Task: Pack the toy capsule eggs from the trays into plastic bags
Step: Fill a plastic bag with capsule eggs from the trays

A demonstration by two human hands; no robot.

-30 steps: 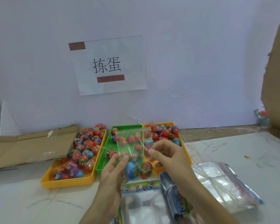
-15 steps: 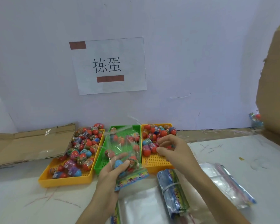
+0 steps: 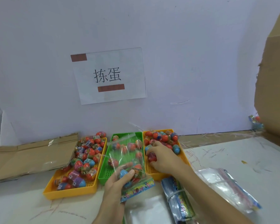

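Note:
My left hand (image 3: 118, 183) holds a clear plastic bag (image 3: 128, 159) upright over the green tray (image 3: 103, 173); a few capsule eggs, one of them blue, sit at the bag's bottom under my fingers. My right hand (image 3: 165, 157) reaches into the right yellow tray (image 3: 184, 157), its fingers closed around a red capsule egg (image 3: 152, 156). More eggs (image 3: 162, 137) fill that tray's far end. The left yellow tray (image 3: 68, 190) is heaped with red and blue eggs (image 3: 86, 156).
A banded bundle of printed bags (image 3: 178, 194) and a loose pile of clear bags (image 3: 229, 188) lie to the right of my arms. Flat cardboard (image 3: 27, 157) lies at left, a cardboard box wall (image 3: 278, 94) at right. A paper sign (image 3: 110, 75) hangs on the wall.
My right hand left the bag's mouth, moved into the right yellow tray and closed on a red egg. My left hand lowered the bag and tilted it over the green tray.

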